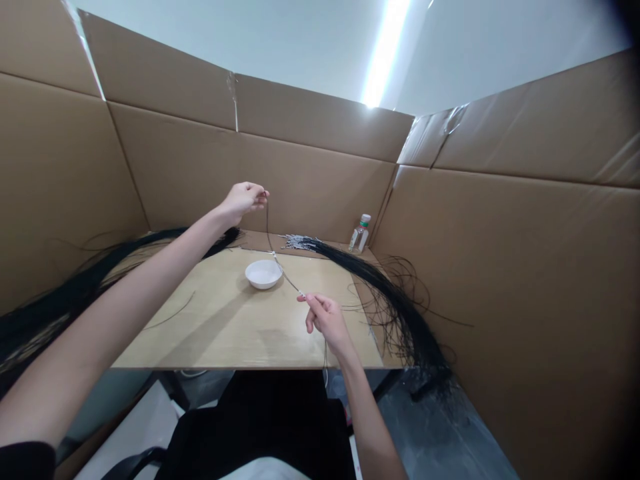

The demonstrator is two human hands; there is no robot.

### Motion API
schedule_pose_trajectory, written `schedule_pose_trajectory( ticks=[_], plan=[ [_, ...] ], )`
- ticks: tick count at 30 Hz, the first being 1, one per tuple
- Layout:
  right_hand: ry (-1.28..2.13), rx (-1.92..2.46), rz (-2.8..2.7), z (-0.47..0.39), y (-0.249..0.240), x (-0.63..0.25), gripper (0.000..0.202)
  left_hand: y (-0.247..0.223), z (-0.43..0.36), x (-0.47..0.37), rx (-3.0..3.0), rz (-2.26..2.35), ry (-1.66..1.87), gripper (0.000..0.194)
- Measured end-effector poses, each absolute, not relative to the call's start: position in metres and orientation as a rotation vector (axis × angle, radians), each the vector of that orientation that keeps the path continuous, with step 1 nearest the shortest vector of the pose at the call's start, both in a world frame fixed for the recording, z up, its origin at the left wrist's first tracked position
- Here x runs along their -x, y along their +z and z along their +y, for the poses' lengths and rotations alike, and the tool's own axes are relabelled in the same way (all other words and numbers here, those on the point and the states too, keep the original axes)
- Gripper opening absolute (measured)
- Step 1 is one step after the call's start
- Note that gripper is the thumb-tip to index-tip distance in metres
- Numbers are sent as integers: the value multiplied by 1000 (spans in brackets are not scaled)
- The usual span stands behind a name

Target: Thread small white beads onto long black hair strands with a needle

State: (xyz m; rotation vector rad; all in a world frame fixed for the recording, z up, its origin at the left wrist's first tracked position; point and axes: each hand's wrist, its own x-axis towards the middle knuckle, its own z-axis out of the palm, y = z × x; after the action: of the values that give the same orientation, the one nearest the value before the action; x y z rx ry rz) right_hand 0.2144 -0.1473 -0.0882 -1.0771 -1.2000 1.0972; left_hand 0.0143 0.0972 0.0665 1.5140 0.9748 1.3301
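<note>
A thin dark cord (pixel 269 227) runs between my two hands, slack and curving down past a white bowl (pixel 264 274). My left hand (pixel 246 199) is raised above the table and pinches its upper end. Lower and to the right, my right hand (pixel 323 315) pinches the cord near small pale beads (pixel 301 293), and some cord hangs below this hand. Another small pale piece sits on the cord just above the bowl's rim. The bowl stands on the light wooden table (pixel 220 333); its inside looks plain white.
A bundle of black cords with pale beaded ends (pixel 385 287) lies along the right side. Another dark bundle (pixel 115 257) lies at the left. A clear bottle (pixel 359 235) stands in the back right corner. Cardboard walls (pixel 320 187) enclose the table. One loose strand (pixel 175 312) lies left of centre.
</note>
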Motion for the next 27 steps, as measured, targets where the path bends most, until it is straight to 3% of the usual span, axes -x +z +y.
schedule_pose_trajectory(
  ticks=[12,18,27],
  plan=[
    [1138,923,-1114,-153,-102,-222,37,59,100,-11,-1514,1076,1330,26],
    [1301,859,-1133,-163,-102,-228,46,47,97,-34,-1543,1066,1235,28],
    [1319,828,-1023,-162,-95,-226,28,41,93,-57,-1600,1027,1141,29]
  ],
)
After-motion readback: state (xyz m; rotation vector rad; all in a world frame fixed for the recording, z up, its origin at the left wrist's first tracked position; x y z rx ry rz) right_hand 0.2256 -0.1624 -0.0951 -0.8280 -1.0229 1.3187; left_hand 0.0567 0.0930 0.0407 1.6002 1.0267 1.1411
